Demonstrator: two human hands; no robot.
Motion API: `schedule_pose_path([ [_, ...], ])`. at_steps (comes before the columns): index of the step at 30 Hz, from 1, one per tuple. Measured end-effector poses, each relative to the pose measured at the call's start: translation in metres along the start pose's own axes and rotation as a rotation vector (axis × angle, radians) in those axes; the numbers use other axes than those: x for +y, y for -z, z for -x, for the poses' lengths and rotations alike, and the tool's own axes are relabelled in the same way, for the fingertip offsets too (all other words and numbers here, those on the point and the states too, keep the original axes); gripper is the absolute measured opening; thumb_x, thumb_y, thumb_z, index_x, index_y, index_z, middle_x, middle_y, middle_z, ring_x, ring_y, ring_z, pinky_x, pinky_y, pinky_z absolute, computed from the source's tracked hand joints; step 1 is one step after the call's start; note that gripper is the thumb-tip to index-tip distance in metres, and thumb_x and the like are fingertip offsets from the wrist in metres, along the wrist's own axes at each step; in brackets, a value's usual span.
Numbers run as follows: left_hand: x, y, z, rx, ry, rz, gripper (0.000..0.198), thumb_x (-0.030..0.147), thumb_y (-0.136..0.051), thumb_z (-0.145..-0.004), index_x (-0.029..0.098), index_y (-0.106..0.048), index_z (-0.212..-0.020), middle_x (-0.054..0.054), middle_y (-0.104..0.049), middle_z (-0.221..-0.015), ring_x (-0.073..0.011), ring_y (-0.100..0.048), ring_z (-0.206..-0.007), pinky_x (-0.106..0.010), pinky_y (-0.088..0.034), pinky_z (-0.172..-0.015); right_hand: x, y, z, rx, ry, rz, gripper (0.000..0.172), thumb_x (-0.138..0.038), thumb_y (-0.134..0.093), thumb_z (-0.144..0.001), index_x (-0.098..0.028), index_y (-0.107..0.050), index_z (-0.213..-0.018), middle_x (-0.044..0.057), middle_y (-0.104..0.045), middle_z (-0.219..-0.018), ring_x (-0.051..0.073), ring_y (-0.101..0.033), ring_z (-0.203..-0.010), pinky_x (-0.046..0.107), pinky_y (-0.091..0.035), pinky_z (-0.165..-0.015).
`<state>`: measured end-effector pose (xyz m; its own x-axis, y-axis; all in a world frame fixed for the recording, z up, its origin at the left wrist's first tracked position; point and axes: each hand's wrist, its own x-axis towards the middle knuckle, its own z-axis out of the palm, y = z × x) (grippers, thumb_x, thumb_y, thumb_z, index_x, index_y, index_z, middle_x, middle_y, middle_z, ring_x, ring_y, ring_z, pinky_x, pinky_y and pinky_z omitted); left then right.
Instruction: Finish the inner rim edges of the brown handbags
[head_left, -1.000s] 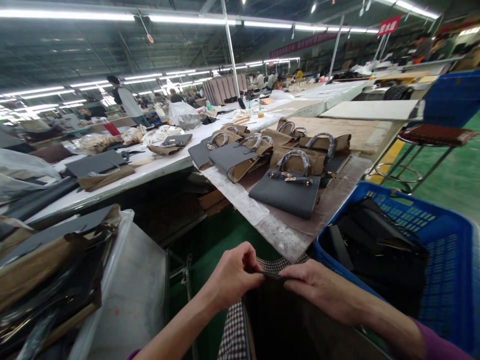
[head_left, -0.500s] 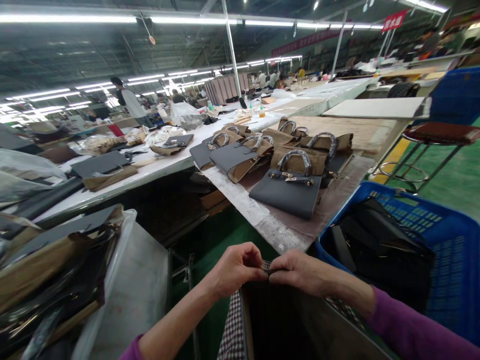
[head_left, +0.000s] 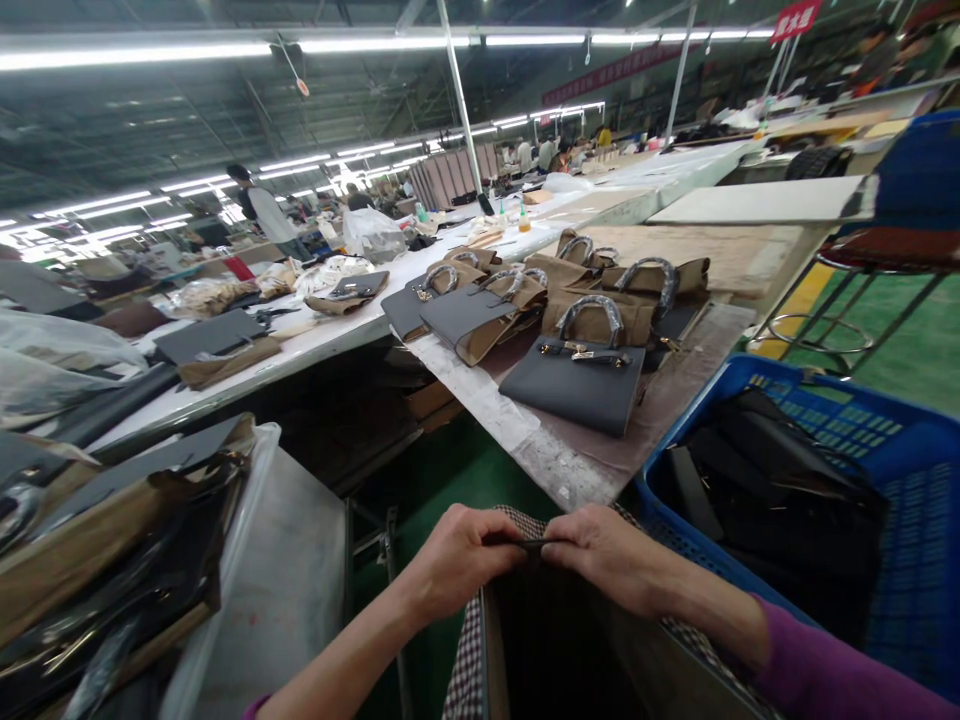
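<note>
At the bottom middle lies a dark, open bag body (head_left: 562,640), its inside in deep shadow. My left hand (head_left: 469,555) pinches the bag's dark top edge between thumb and fingers. Close beside it, my right hand (head_left: 611,550) grips the same edge, thumb on top. A short stretch of the edge shows between the two hands. Brown-and-white checked cloth (head_left: 466,650) shows along the bag's left side and behind the hands. Most of the bag runs out of view below.
Several grey handbags with wrapped handles (head_left: 574,380) lie on the table (head_left: 555,470) ahead. A blue basket (head_left: 750,375) with dark pieces stands right. More bags (head_left: 135,510) fill a pale bin (head_left: 255,580) at left. A stool (head_left: 885,245) stands at far right.
Both hands stay on the bag's edge. The fingers of my left hand have flattened and lie lower, and more checked cloth shows behind the hands. The view has shifted slightly.
</note>
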<state>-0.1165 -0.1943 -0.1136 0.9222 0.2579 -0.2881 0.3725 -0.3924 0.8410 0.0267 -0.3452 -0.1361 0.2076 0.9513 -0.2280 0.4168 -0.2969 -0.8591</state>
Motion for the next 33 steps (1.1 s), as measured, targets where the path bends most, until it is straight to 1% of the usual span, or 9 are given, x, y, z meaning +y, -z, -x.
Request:
schedule_pose_path([
  [5,-0.007,-0.008,-0.005,0.031,0.194,0.346,0.012,0.021,-0.07,-0.067,0.013,-0.072,-0.076,0.001,-0.065,-0.069,-0.0111,-0.052,-0.064,-0.021,-0.038,-0.062,0.011,-0.003,-0.008,-0.062,-0.062,-0.156,0.024,-0.029,-0.053,-0.079,-0.016,-0.049,-0.059,-0.004,-0.034,-0.056,0.01,-0.031,-0.053,0.023,-0.022,-0.049],
  [7,-0.009,-0.007,-0.006,0.032,0.227,0.39,0.014,0.023,-0.073,-0.064,0.013,-0.071,-0.074,0.001,-0.064,-0.067,-0.0112,-0.052,-0.063,-0.022,-0.037,-0.061,0.013,-0.002,-0.009,-0.107,-0.066,-0.222,0.026,-0.033,-0.049,-0.082,-0.016,-0.049,-0.062,-0.004,-0.034,-0.057,0.01,-0.03,-0.053,0.022,-0.023,-0.048],
  [10,-0.01,-0.003,-0.004,-0.004,0.208,0.364,0.017,0.027,-0.073,-0.066,0.014,-0.071,-0.077,0.001,-0.065,-0.071,-0.012,-0.052,-0.065,-0.022,-0.037,-0.062,0.014,0.004,-0.004,-0.165,-0.049,-0.276,0.032,-0.039,-0.043,-0.087,-0.014,-0.054,-0.069,-0.004,-0.035,-0.059,0.01,-0.029,-0.053,0.022,-0.025,-0.047],
  [16,-0.006,0.007,0.006,-0.083,0.086,0.11,0.019,0.03,-0.062,-0.079,0.016,-0.074,-0.084,0.002,-0.066,-0.074,-0.0126,-0.055,-0.069,-0.021,-0.038,-0.065,0.011,0.013,0.013,-0.159,0.011,-0.231,0.028,-0.032,-0.046,-0.089,-0.013,-0.066,-0.089,-0.002,-0.048,-0.069,0.012,-0.041,-0.066,0.022,-0.034,-0.058],
  [20,0.006,0.011,0.011,-0.064,-0.025,-0.175,0.021,0.028,-0.058,-0.083,0.025,-0.072,-0.099,0.003,-0.07,-0.084,-0.0144,-0.06,-0.076,-0.021,-0.039,-0.067,0.002,0.011,0.008,-0.111,0.068,-0.026,0.027,-0.022,-0.046,-0.086,-0.015,-0.069,-0.099,0.001,-0.061,-0.078,0.015,-0.052,-0.071,0.023,-0.039,-0.063],
  [23,0.017,0.012,0.011,-0.051,-0.072,-0.426,0.024,0.028,-0.058,-0.083,0.029,-0.071,-0.104,0.002,-0.073,-0.086,-0.0164,-0.064,-0.079,-0.022,-0.039,-0.067,-0.006,0.009,0.001,-0.087,0.088,0.09,0.027,-0.021,-0.048,-0.084,-0.014,-0.071,-0.096,0.003,-0.067,-0.079,0.016,-0.056,-0.071,0.023,-0.04,-0.062],
  [26,0.021,0.011,0.011,-0.057,-0.117,-0.563,0.023,0.027,-0.055,-0.085,0.028,-0.072,-0.101,0.001,-0.074,-0.087,-0.0167,-0.065,-0.078,-0.021,-0.039,-0.066,-0.009,0.006,-0.001,-0.082,0.102,0.124,0.026,-0.022,-0.05,-0.084,-0.013,-0.072,-0.093,0.004,-0.068,-0.076,0.017,-0.057,-0.069,0.023,-0.039,-0.06],
  [30,0.018,0.01,0.009,-0.074,-0.155,-0.704,0.022,0.026,-0.05,-0.086,0.026,-0.073,-0.088,0.001,-0.071,-0.074,-0.0142,-0.062,-0.064,-0.021,-0.034,-0.056,-0.006,0.003,0.0,-0.082,0.114,0.149,0.027,-0.025,-0.048,-0.087,-0.014,-0.072,-0.093,0.004,-0.069,-0.077,0.017,-0.059,-0.07,0.022,-0.04,-0.06],
  [33,0.016,0.01,0.008,-0.096,-0.185,-0.814,0.024,0.026,-0.047,-0.087,0.025,-0.071,-0.087,-0.001,-0.072,-0.077,-0.0173,-0.065,-0.066,-0.023,-0.035,-0.055,-0.005,0.003,-0.002,-0.085,0.122,0.167,0.028,-0.028,-0.048,-0.088,-0.015,-0.072,-0.093,0.004,-0.07,-0.079,0.017,-0.06,-0.072,0.021,-0.04,-0.06],
])
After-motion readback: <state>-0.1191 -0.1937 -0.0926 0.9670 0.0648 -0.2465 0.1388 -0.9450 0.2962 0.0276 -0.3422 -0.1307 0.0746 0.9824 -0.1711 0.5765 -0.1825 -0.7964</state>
